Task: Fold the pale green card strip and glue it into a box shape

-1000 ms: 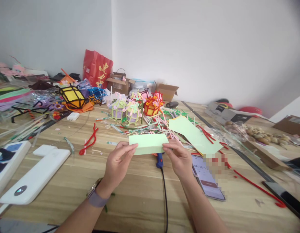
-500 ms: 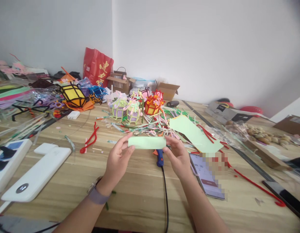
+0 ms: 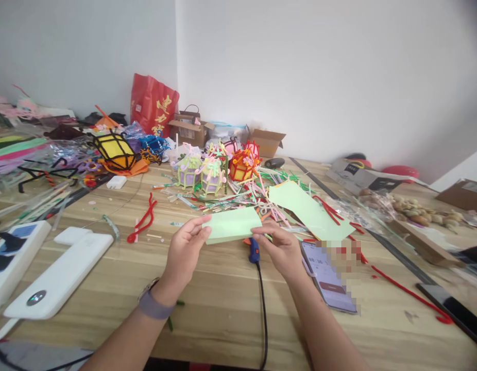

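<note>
A folded piece of light green paper (image 3: 231, 224) is held up above the table between my two hands. My left hand (image 3: 187, 246) pinches its left end, thumb in front. At the right end, my right hand (image 3: 279, 247) grips the lower corner between thumb and fingers. The paper's upper flap stands partly raised above a crease along the lower edge. Just below it lies a blue glue gun (image 3: 254, 251), its nozzle end hidden by the paper and its black cord running toward me. Larger light green sheets (image 3: 310, 208) rest to the right.
Small lanterns (image 3: 213, 175) of fuzzy stems stand behind a heap of loose stems and scraps. A phone (image 3: 328, 278) lies right of my right hand. On the left are a white power bank (image 3: 61, 278) and a power strip (image 3: 18, 257). Red stems (image 3: 146, 221) lie nearby.
The green paper has gone from a narrow flat strip to a taller, partly unfolded piece, tilted up at the right. My right hand has shifted slightly down and inward.
</note>
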A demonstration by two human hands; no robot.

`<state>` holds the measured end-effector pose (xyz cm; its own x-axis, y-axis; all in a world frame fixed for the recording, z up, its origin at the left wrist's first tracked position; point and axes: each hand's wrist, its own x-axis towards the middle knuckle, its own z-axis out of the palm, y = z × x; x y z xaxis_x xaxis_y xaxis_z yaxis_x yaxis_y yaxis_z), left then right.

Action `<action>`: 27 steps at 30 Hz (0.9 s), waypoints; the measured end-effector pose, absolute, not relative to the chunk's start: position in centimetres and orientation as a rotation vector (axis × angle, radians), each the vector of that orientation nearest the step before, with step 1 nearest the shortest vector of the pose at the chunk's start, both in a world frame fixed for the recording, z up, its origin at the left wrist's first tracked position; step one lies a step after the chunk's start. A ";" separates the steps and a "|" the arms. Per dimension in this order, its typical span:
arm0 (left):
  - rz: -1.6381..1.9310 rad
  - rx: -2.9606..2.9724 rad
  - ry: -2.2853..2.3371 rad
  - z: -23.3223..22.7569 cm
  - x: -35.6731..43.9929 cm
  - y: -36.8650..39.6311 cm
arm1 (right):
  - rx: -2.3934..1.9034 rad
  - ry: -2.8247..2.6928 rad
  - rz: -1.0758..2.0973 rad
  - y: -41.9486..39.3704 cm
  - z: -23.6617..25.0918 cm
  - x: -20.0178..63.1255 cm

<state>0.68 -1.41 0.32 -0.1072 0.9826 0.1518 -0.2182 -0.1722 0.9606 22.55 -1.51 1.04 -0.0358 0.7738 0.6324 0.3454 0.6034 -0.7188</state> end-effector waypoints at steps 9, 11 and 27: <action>1.408 1.278 1.057 -0.1 0.6 -1.6 | -1.094 -1.519 0.570 -1.1 0.1 22.8; 1.400 1.307 1.085 -0.2 0.5 -1.6 | -1.109 -1.533 0.562 -1.1 0.2 22.8; 1.365 1.375 1.203 0.3 0.7 -1.8 | -1.142 -1.533 0.516 -1.1 0.5 22.5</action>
